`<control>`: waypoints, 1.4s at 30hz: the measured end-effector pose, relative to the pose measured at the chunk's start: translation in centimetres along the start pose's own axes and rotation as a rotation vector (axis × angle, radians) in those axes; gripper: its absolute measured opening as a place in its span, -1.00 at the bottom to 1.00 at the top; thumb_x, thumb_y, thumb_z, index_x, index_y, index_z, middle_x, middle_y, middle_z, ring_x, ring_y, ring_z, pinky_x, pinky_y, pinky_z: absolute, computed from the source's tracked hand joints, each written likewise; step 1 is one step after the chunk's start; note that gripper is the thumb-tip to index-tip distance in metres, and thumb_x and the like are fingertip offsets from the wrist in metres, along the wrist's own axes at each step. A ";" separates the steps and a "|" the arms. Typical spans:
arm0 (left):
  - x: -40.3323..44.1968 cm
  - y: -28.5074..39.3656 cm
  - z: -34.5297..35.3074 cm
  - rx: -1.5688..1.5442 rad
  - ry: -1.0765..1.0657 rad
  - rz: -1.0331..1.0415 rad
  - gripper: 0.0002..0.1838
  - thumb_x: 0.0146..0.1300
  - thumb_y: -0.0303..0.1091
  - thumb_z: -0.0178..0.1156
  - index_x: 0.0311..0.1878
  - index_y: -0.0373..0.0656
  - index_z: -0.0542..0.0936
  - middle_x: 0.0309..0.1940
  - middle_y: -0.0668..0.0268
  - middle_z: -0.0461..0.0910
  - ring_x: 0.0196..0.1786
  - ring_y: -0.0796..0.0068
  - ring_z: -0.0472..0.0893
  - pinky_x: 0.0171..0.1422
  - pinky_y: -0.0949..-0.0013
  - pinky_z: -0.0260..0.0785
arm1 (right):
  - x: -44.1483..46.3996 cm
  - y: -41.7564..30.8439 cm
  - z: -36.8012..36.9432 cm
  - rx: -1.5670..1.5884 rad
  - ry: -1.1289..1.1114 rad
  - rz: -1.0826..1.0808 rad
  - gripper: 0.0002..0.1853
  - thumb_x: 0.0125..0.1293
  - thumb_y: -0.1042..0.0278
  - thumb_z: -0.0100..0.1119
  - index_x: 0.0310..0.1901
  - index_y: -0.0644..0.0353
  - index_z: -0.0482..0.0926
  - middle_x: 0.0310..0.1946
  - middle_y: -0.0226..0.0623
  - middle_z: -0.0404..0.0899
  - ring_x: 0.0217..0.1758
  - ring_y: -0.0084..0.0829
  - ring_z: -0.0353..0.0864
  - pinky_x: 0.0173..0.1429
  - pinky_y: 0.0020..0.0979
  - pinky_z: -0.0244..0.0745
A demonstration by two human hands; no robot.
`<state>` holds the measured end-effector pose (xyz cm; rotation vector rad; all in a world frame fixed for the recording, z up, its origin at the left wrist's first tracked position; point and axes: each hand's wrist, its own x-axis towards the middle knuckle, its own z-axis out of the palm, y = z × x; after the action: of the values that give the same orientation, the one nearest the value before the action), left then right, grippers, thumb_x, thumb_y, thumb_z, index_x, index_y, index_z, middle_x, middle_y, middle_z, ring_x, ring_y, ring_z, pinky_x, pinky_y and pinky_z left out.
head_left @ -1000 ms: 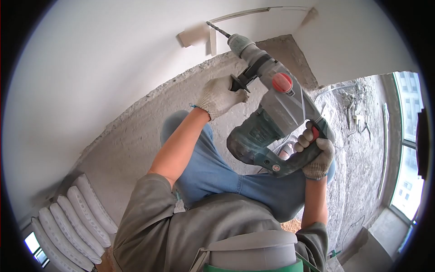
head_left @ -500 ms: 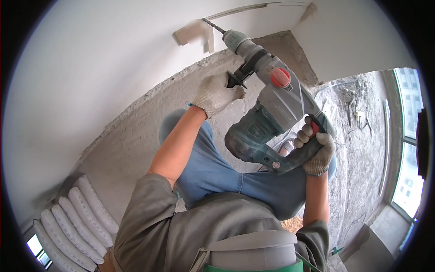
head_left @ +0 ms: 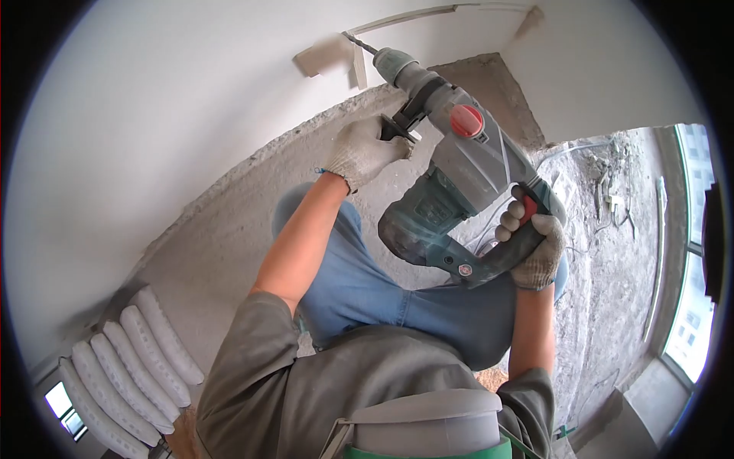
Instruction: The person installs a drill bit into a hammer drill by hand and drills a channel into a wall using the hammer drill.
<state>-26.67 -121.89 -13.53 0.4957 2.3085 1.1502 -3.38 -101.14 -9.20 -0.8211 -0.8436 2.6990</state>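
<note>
A grey-green rotary hammer drill (head_left: 466,168) with a red dial is held across the middle of the view. My left hand (head_left: 367,153), in a pale knit glove, is wrapped round its black side handle. The fingers of my gloved right hand (head_left: 535,249) close round the rear grip, by the red trigger. The long drill bit (head_left: 361,43) points up and left at the white wall (head_left: 229,84). Its tip is at the edge of a bare tan patch (head_left: 325,57) there; I cannot tell how deep it sits.
Several stacked white sacks (head_left: 126,375) lie at the lower left. Rough concrete floor (head_left: 222,245) runs along the wall. Cables and a white plug (head_left: 614,203) lie on the floor at the right, near a window (head_left: 692,298). A groove (head_left: 405,15) is cut in the wall above.
The view has shifted slightly, so the surroundings sit a little further right. Both hands keep their hold on the drill, and its bit stays at the same wall patch.
</note>
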 end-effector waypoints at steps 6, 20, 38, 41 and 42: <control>0.3 -0.4 1.2 0.033 -0.041 -0.033 -0.65 0.08 -0.11 0.35 -0.22 -0.21 0.75 -0.36 0.16 0.76 -0.25 0.36 0.73 -0.06 0.30 0.53 | -1.1 -0.5 -0.6 -0.095 0.028 -0.020 -0.27 0.07 0.29 0.19 0.31 0.44 0.35 -0.22 -0.23 0.53 -0.23 -0.36 0.52 -0.14 -0.32 0.53; 0.0 -0.8 2.3 -0.150 -0.012 0.005 -0.69 0.02 -0.19 0.45 -0.25 -0.22 0.73 -0.42 0.22 0.74 -0.34 0.51 0.68 -0.19 0.36 0.50 | -1.4 -0.6 -0.3 -0.163 0.014 -0.083 -0.28 0.01 0.32 0.21 0.26 0.49 0.39 -0.28 -0.19 0.55 -0.30 -0.31 0.54 -0.20 -0.26 0.56; 0.0 -1.0 1.9 -0.097 -0.005 0.025 -0.69 0.05 -0.17 0.44 -0.25 -0.22 0.73 -0.38 0.21 0.77 -0.32 0.49 0.71 -0.15 0.36 0.52 | -1.2 -0.3 0.1 -0.154 0.004 -0.100 -0.32 0.03 0.33 0.20 0.22 0.50 0.41 -0.29 -0.19 0.51 -0.31 -0.33 0.49 -0.22 -0.28 0.51; 0.2 -1.1 1.9 -0.105 -0.016 0.014 -0.68 0.04 -0.15 0.44 -0.25 -0.21 0.73 -0.39 0.21 0.76 -0.31 0.48 0.71 -0.14 0.35 0.52 | -1.3 -0.3 0.4 -0.158 0.012 -0.103 -0.32 0.03 0.35 0.20 0.22 0.50 0.40 -0.30 -0.18 0.51 -0.31 -0.33 0.48 -0.23 -0.27 0.51; 0.4 -1.1 1.9 -0.086 -0.019 0.005 -0.67 0.04 -0.15 0.44 -0.24 -0.21 0.74 -0.39 0.21 0.76 -0.31 0.48 0.71 -0.13 0.35 0.52 | -1.3 -0.3 0.5 -0.158 0.024 -0.099 -0.32 0.03 0.35 0.20 0.23 0.50 0.40 -0.30 -0.18 0.50 -0.32 -0.33 0.48 -0.23 -0.27 0.51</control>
<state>-25.97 -121.15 -15.50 0.4783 2.2318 1.2365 -2.60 -101.55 -8.13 -0.8188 -1.0729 2.5571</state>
